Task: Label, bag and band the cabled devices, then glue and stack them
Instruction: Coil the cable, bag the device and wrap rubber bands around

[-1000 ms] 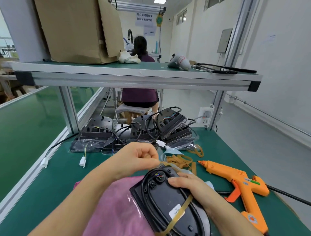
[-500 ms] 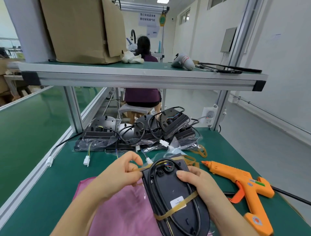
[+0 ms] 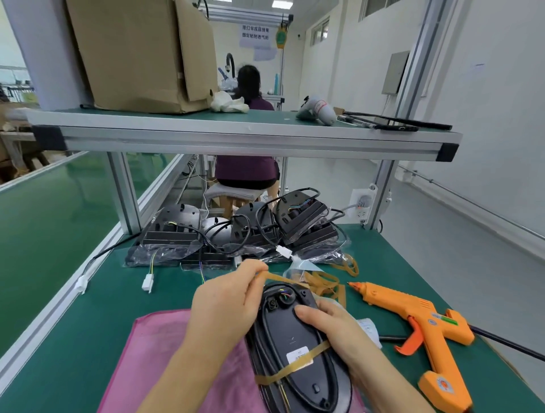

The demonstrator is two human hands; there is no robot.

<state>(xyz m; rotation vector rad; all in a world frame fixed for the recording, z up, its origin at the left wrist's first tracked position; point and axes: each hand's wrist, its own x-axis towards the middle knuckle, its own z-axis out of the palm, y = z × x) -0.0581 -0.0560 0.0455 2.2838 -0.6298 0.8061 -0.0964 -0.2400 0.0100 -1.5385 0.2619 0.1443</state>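
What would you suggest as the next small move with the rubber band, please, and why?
Probably hook the stretched rubber band over the far end of the device: the left hand pinches it taut just above that end, the right hand grips the body, and a loop already crosses the label.

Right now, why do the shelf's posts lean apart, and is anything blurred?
Head view: the wide-angle lens splays the posts; the left hand, rubber band, right hand and device are sharp; the ceiling light is blown out; the far left edge is smeared.
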